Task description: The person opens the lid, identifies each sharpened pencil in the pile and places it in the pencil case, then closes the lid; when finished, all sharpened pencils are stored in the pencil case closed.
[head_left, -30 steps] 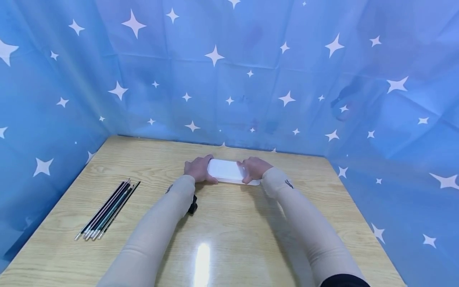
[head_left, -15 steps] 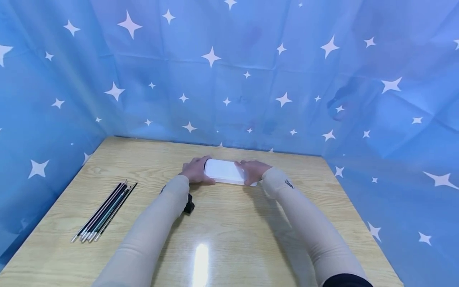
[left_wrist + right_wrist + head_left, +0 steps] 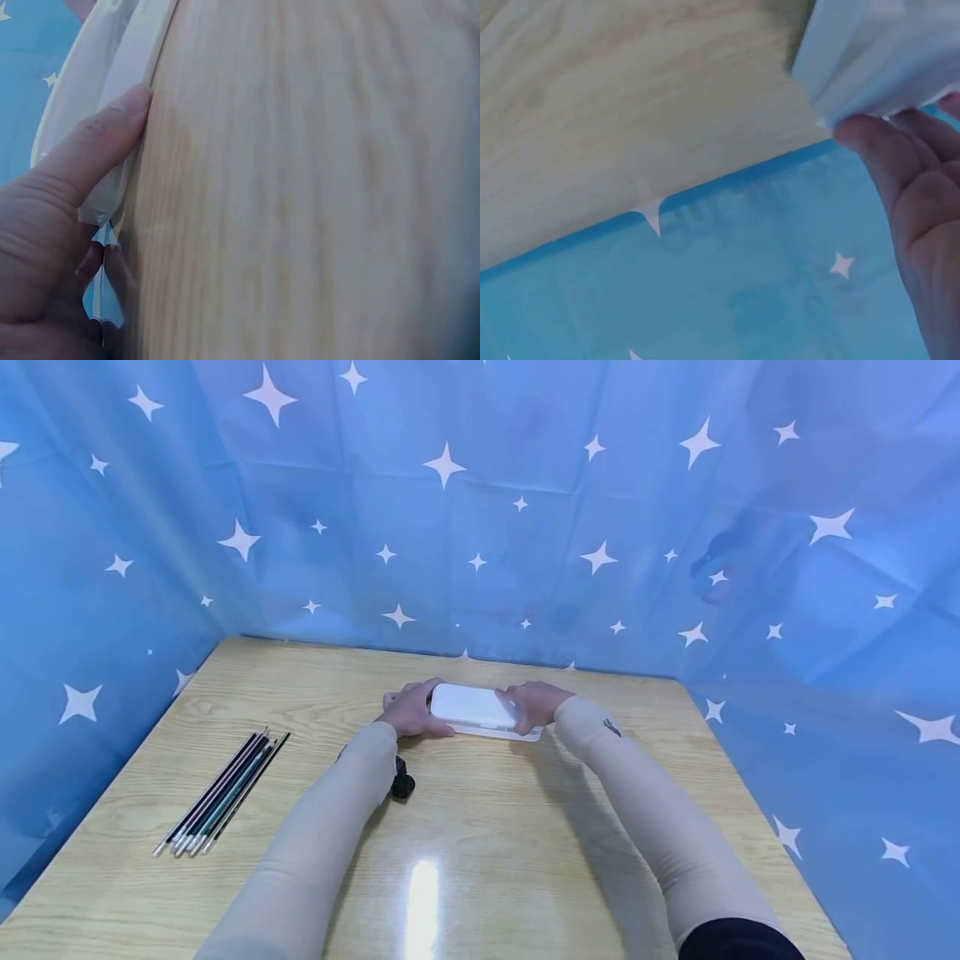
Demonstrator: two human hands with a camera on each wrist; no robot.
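Left hand (image 3: 410, 709) and right hand (image 3: 536, 703) gripping opposite ends of white plastic case (image 3: 467, 705); case between hands, long axis hand to hand (neither nearer). Pencils (image 3: 222, 795) left of case, wood-grain tabletop (image 3: 510, 827) beneath, star-patterned curtain (image 3: 498, 593) behind.

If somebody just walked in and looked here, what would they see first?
Probably the blue curtain with white stars, behind and on both sides of the table. Next, the white box near the table's far edge, held between the left grip and right grip. Then the pencils, lying together on the table's left.
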